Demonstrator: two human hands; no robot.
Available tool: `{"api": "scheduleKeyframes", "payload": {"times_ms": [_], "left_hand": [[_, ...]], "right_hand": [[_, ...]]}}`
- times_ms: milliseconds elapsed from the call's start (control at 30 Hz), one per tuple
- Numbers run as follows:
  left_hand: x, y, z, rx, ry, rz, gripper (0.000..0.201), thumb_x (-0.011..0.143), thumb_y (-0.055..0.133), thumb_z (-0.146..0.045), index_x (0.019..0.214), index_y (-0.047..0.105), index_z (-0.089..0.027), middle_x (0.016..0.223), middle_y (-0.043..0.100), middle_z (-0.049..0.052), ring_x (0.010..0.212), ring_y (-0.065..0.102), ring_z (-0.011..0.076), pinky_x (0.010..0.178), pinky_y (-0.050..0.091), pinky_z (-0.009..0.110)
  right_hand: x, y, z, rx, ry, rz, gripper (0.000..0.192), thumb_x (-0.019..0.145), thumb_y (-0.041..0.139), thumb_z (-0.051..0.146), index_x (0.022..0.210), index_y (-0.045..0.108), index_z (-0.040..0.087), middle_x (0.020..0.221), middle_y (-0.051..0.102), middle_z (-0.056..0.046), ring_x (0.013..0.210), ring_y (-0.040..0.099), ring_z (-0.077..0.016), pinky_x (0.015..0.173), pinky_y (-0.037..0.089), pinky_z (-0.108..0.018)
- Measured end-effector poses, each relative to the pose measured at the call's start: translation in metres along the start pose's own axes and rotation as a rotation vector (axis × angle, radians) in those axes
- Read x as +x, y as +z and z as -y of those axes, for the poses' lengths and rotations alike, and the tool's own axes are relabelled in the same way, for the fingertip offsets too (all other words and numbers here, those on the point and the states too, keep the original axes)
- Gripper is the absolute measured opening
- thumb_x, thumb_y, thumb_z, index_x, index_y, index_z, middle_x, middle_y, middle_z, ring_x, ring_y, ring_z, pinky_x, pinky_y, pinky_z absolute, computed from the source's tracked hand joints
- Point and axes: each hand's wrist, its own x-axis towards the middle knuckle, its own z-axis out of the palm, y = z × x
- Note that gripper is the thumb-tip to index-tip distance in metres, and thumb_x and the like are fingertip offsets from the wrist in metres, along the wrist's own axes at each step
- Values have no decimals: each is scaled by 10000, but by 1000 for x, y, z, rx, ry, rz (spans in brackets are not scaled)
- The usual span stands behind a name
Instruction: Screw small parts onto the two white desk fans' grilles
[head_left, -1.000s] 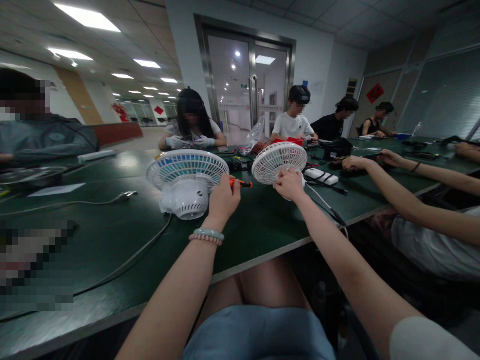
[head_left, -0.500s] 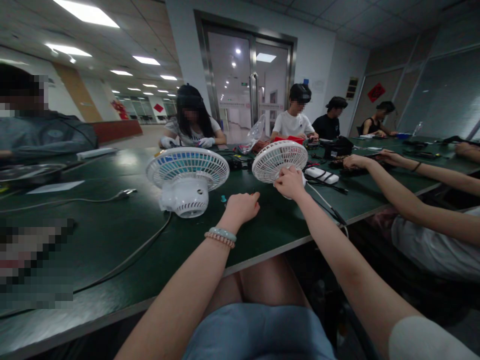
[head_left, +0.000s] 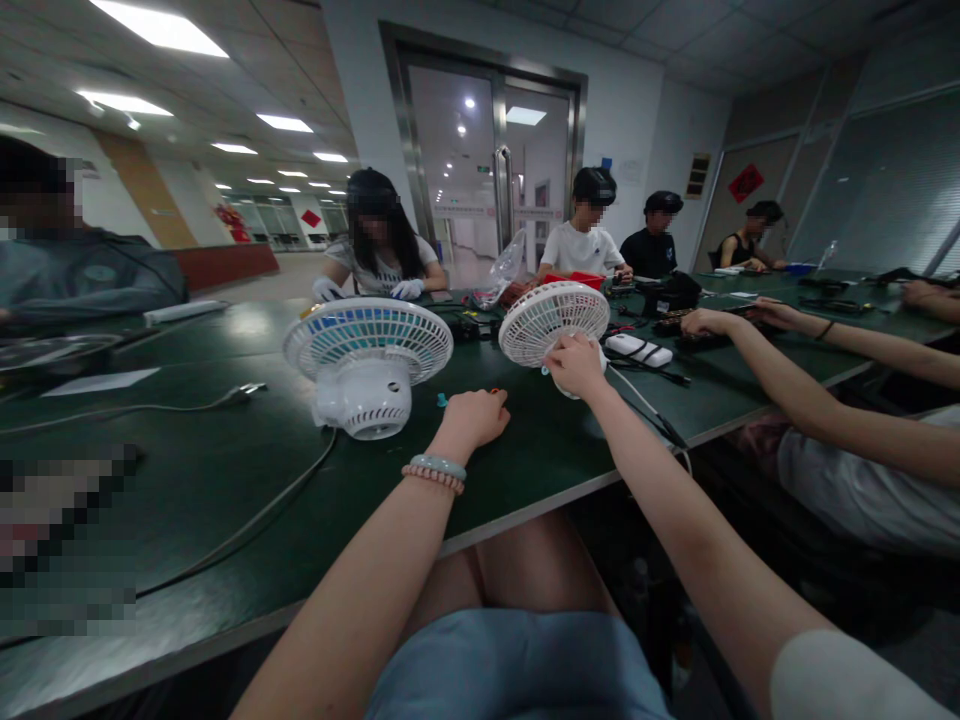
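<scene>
My right hand (head_left: 576, 366) is closed on the back of a small white fan (head_left: 553, 315) with a round grille. A light blue bit shows beside its fingertips. My left hand (head_left: 478, 418), with a bangle and beads at the wrist, is closed low over the table, left of that fan. Something orange peeks out at its fingertips, too small to name. Just left of the hand lies a small teal piece (head_left: 442, 400). Farther left, a larger white fan (head_left: 369, 345) rests with its grille tilted up and its motor housing (head_left: 367, 400) toward me.
Cords run over the dark green table (head_left: 247, 480), one ending in a plug (head_left: 251, 390). A white box-shaped device (head_left: 639, 350) lies right of the small fan. A red tray (head_left: 577, 280) stands behind it. Another person's hands (head_left: 705, 322) work at the right; several people sit around.
The view has shifted slightly, moving the scene a little left. The orange bit shows more clearly at my left fingertips, and a light blue bit now shows by my right fingers.
</scene>
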Motion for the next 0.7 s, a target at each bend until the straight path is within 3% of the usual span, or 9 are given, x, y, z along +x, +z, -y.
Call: {"api": "scheduleKeyframes", "payload": {"times_ms": [167, 267, 400, 533, 700], "left_hand": [[-1, -4, -1, -14, -43, -7, 474, 815, 328, -402, 1220, 462, -194, 938, 644, 153, 866, 612, 310, 697, 456, 417], [-3, -6, -2, -39, -108, -34, 465, 806, 356, -411, 1193, 473, -180, 921, 639, 148, 876, 607, 302, 721, 450, 409], [-4, -6, -2, -72, -149, -109, 463, 798, 368, -438, 1155, 492, -169, 965, 612, 151, 892, 593, 304, 718, 449, 405], [-4, -3, 0, -99, -204, -124, 484, 797, 363, -463, 1151, 497, -162, 1043, 567, 165, 943, 563, 302, 740, 445, 407], [-6, -4, -3, -86, -219, -225, 481, 792, 374, -464, 1127, 512, -147, 1096, 510, 174, 1038, 476, 311, 789, 427, 407]], "right_hand": [[0, -5, -10, 149, 39, -194, 403, 915, 279, 320, 781, 621, 153, 804, 560, -72, 794, 479, -170, 727, 329, -280], [-1, -10, -13, 104, 231, -233, 408, 921, 242, 320, 827, 602, 153, 847, 569, -85, 796, 491, -174, 714, 331, -270], [-1, -12, -18, 72, 505, -191, 423, 924, 192, 309, 965, 582, 150, 971, 587, -118, 874, 523, -202, 742, 351, -292], [0, -8, -30, 144, 746, -63, 408, 897, 268, 353, 1101, 539, 126, 1000, 601, -168, 907, 561, -255, 764, 391, -363], [-1, -2, -44, 286, 974, 93, 594, 851, 292, 531, 1069, 587, 65, 1058, 579, -247, 1010, 544, -342, 834, 389, -461]]}}
